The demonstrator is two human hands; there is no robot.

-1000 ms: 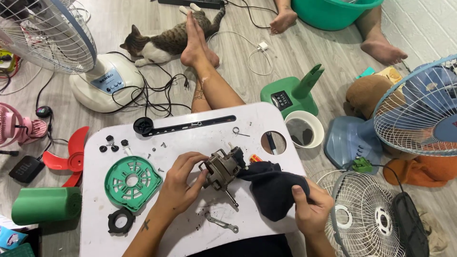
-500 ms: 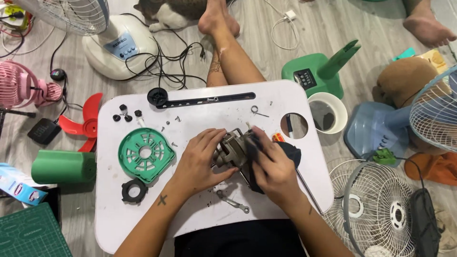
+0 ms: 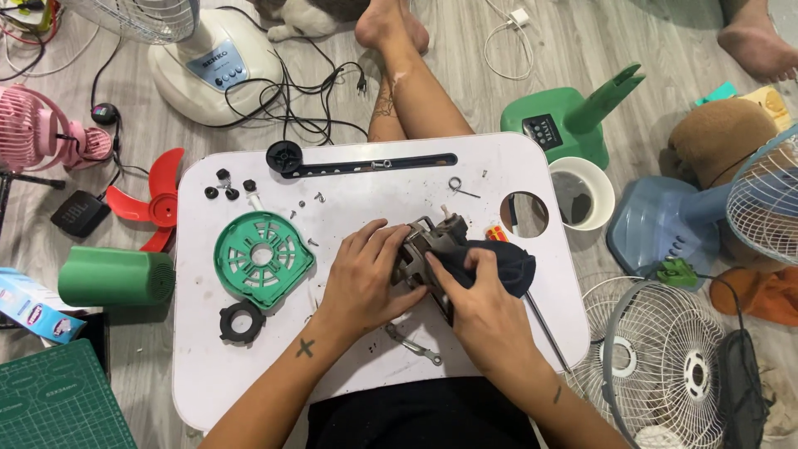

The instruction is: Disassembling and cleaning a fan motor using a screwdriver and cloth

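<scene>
While the green round fan cover [image 3: 263, 259] and black ring [image 3: 242, 321] lie on the white lap table [image 3: 208, 382], my left hand [image 3: 366, 278] curls its fingers shut around the grey fan motor [image 3: 431, 245] at table centre. My right hand [image 3: 482, 312] presses a dark cloth [image 3: 499, 264] onto the motor, fingers closed on it; a screwdriver [image 3: 544, 328] lies just right.

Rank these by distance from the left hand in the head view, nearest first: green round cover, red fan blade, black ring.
From the left hand:
1. Green round cover, just to its left on the table.
2. Black ring, lower left.
3. Red fan blade, on the floor, far left.
</scene>
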